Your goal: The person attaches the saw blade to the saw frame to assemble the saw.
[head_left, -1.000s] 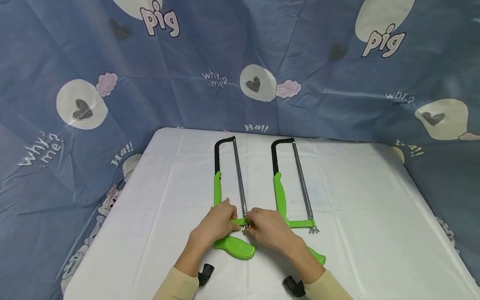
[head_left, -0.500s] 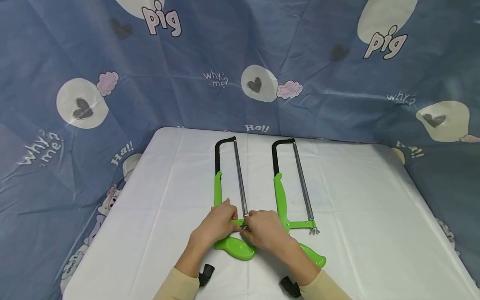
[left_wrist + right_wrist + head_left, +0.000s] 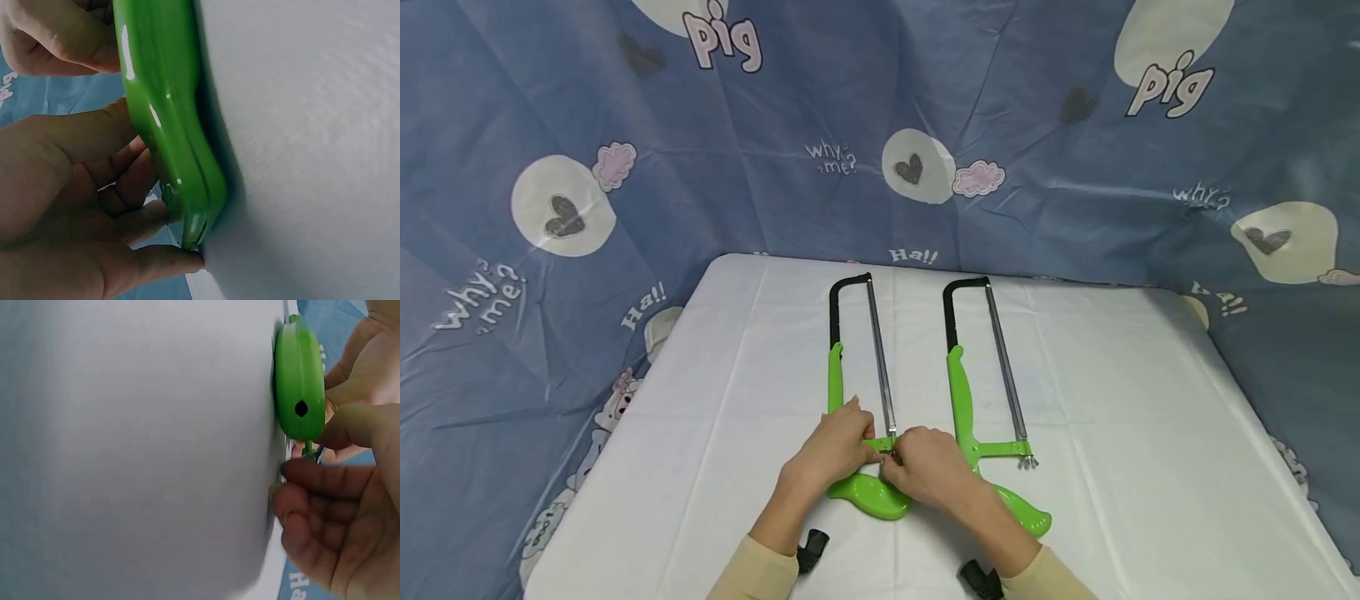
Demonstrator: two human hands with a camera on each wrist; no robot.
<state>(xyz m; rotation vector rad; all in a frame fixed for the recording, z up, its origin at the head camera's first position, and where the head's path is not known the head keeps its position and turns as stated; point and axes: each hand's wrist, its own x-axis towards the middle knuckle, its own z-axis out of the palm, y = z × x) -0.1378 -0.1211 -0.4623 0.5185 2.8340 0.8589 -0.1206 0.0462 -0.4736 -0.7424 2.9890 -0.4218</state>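
Two hacksaws with green handles and black front frames lie side by side. My left hand (image 3: 831, 447) holds the green frame of the left hacksaw (image 3: 836, 379) around its short crossbar. At the crossbar's outer end, below the blade (image 3: 881, 358), my right hand (image 3: 934, 467) pinches the wing nut, which its fingers mostly hide. In the left wrist view, the green handle (image 3: 165, 75) stands in front of my left fingers. The right wrist view shows the handle's butt (image 3: 301, 381) above my right fingertips. Beside my right hand lies the right hacksaw (image 3: 961, 392), its wing nut (image 3: 1028, 461) exposed.
A white cloth covers the table (image 3: 1150, 433). A blue printed curtain (image 3: 1045, 225) hangs behind it and along both sides. Black wrist-worn devices (image 3: 813, 550) show at both forearms.
My right hand has shifted slightly nearer and turned at the wing nut, its fingers curling over it. The left hand and both hacksaws stay in place.
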